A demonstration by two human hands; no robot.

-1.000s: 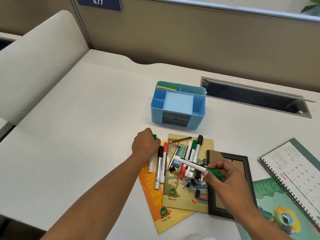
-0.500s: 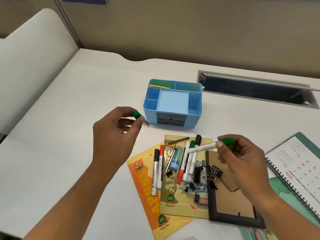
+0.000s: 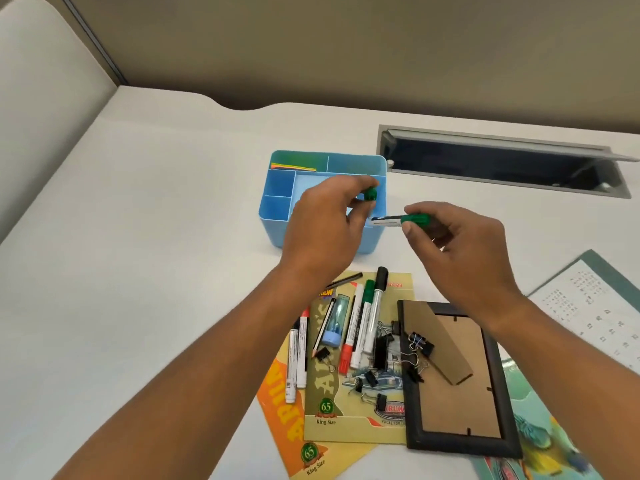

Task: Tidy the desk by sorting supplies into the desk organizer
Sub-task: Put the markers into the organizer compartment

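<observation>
Just above frame centre, over the blue desk organizer [image 3: 273, 233], both hands work close together. Left hand [image 3: 322, 230] pinches a green cap [image 3: 371, 194] btwn thumb & fingertips, above the organizer's big middle compartment; whatever's attached is hidden behind the fingers. Right hand [image 3: 464, 251], just right of the organizer, grips a green marker [image 3: 414, 219] w/ thumb & curled fingers. It's lying approx. level, white barrel pointing left toward the organizer's right wall. Organizer's back-left compartment holds coloured sticky notes [image 3: 294, 166]. Below centre sits a pile: more markers [image 3: 373, 318] w/ black, green & red caps lie side by side on a yellow booklet [image 3: 325, 410], which overlaps an orange booklet [image 3: 287, 434]. Binder clips [image 3: 420, 344] are scattered across that booklet & a black picture frame [image 3: 460, 443] lying face down. Calendar [image 3: 595, 317] at right edge. All on a white desk [image 3: 138, 254], w/ a cable slot [image 3: 502, 164] upper right.
</observation>
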